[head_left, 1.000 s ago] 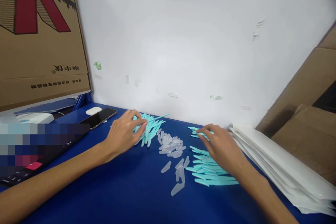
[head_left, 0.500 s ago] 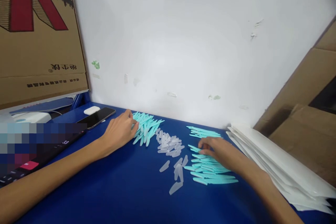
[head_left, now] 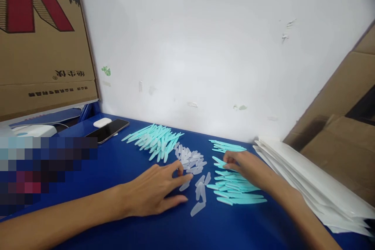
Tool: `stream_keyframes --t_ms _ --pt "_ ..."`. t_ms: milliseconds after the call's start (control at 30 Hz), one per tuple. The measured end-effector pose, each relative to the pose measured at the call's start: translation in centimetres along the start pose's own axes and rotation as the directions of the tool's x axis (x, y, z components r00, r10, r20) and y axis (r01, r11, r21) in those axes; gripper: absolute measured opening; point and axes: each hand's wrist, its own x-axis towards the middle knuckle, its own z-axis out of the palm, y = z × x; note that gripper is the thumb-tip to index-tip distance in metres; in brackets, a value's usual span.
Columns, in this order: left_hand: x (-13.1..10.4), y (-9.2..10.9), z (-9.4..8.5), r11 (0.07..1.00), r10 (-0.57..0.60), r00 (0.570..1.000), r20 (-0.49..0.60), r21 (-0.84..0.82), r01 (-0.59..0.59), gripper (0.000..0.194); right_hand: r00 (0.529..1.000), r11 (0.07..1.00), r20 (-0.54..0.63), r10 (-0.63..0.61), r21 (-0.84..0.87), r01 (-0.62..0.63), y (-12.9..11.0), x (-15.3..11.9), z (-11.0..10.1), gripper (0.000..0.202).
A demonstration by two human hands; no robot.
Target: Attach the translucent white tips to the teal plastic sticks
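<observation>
My left hand (head_left: 155,189) reaches over the blue tabletop with its fingers apart. Its fingertips are at a loose translucent blade cap (head_left: 184,186), partly hidden below the index finger. Beyond them lies a heap of similar caps (head_left: 190,158), and a few more caps (head_left: 200,191) are scattered to the right. A pile of teal eyebrow razors (head_left: 156,142) lies at the back left. My right hand (head_left: 243,164) has curled fingers pinching a teal eyebrow razor (head_left: 218,161) at the top of a row of razors (head_left: 234,185). A smaller group of razors (head_left: 227,146) lies behind that hand.
White plastic sheets or bags (head_left: 307,187) are stacked along the right edge. A phone (head_left: 113,129) and a white case (head_left: 102,122) lie at the back left. Cardboard boxes (head_left: 43,58) flank the table, and a white wall (head_left: 187,54) closes the back.
My left hand has left the teal razor pile and moved right and nearer, to the translucent caps, its fingers spreading. My right hand stays at the razor row with little movement.
</observation>
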Motion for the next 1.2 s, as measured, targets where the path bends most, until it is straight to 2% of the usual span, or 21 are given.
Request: stream_keyframes --t_ms 167,267,400,567,667,767,1033,1200 --pt "0.1 -0.8 0.4 0.999 0.033 0.999 0.002 -0.026 -0.033 0.021 0.999 0.998 -0.041 -0.016 -0.065 0.013 -0.5 -0.1 -0.3 0.016" --pt "0.0 -1.3 0.6 0.999 0.044 0.999 0.001 0.030 -0.044 0.020 0.998 0.993 -0.063 -0.010 -0.121 0.002 -0.5 -0.1 -0.3 0.016" --pt "0.0 -1.7 0.9 0.996 0.036 0.999 -0.037 0.077 -0.033 0.020 0.987 0.982 -0.158 -0.031 -0.189 0.000 -0.6 -0.1 -0.3 0.017" --pt "-0.1 -2.3 1.4 0.992 -0.128 0.985 -0.115 -0.007 0.128 0.023 0.936 0.968 -0.279 -0.214 -0.192 0.164 -3.3 -0.5 -0.2 0.024" --pt "-0.1 -2.7 1.5 0.971 -0.240 0.950 -0.200 -0.062 0.232 0.024 0.908 0.939 -0.264 -0.326 -0.198 0.280 -5.4 -0.8 0.2 0.025" --pt "0.1 -2.8 1.4 0.961 -0.274 0.933 -0.231 -0.103 0.257 0.025 0.888 0.914 -0.245 -0.390 -0.220 0.341 -6.7 -1.0 0.6 0.026" --pt "0.1 -2.3 1.5 0.979 -0.177 0.942 -0.287 -0.152 0.137 0.026 0.865 0.894 -0.251 -0.435 -0.237 0.381 -7.5 -1.1 1.0 0.026" --pt "-0.1 -1.7 1.7 0.979 -0.048 0.952 -0.303 -0.202 -0.014 0.031 0.840 0.872 -0.248 -0.482 -0.224 0.435 -8.6 -1.3 1.9 0.023"
